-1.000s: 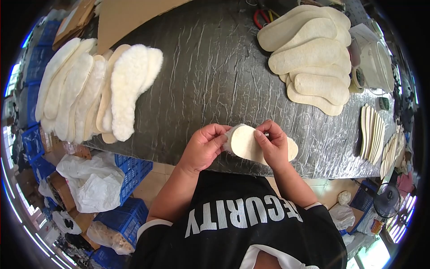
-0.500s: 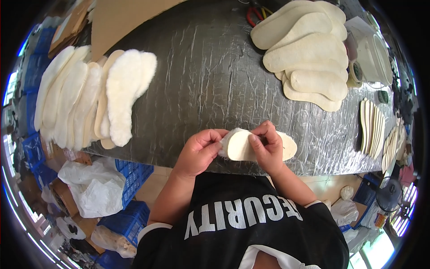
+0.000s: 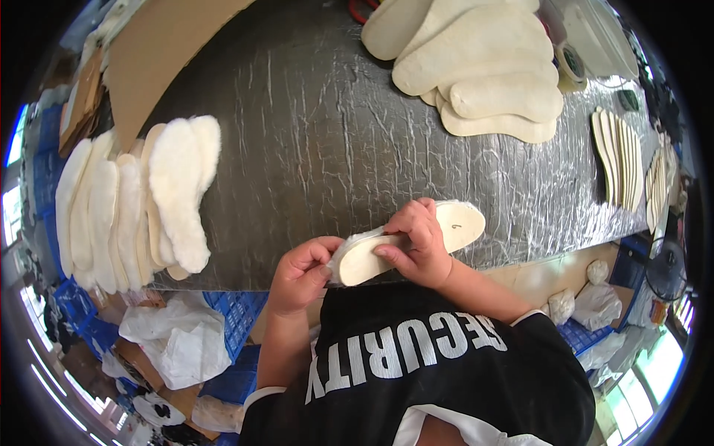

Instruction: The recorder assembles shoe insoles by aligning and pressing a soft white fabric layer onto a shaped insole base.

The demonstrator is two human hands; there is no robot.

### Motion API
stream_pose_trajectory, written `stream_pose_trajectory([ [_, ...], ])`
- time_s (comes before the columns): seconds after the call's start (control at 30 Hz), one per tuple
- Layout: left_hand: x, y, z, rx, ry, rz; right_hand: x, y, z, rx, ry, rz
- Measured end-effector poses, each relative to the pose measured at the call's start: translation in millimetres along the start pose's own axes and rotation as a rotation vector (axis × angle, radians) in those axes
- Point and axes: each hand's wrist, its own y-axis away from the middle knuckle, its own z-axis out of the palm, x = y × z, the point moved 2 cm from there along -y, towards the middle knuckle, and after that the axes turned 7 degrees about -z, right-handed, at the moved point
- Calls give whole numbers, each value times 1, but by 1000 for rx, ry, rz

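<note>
A cream insole (image 3: 461, 224) with a fleecy white underside lies across the near edge of the grey wrapped table (image 3: 320, 141). My right hand (image 3: 416, 245) presses down on its middle, fingers curled over the flat side. My left hand (image 3: 301, 271) pinches its heel end, where the fleece shows. A row of overlapping fleecy insoles (image 3: 141, 201) lies at the left of the table. A pile of flat cream insoles (image 3: 483, 67) sits at the far right.
Thin insoles (image 3: 621, 160) stand in a fanned row at the right edge. A brown cardboard sheet (image 3: 163, 52) lies at the far left. Blue crates (image 3: 238, 316) and white plastic bags (image 3: 175, 346) sit on the floor below the table.
Both hands have turned the insole so its flat side faces up and its toe points right. The view has dipped closer to the table.
</note>
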Motion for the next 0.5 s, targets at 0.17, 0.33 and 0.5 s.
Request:
stream_pose_trajectory([
  [0.17,-6,15,-17,45,105,-5,10,-1,-10,-215,-71,45],
  [0.33,-8,21,-25,57,128,-46,14,0,-11,-247,-115,48],
  [0.5,-8,24,-30,27,106,-30,11,-3,-7,-267,-167,78],
])
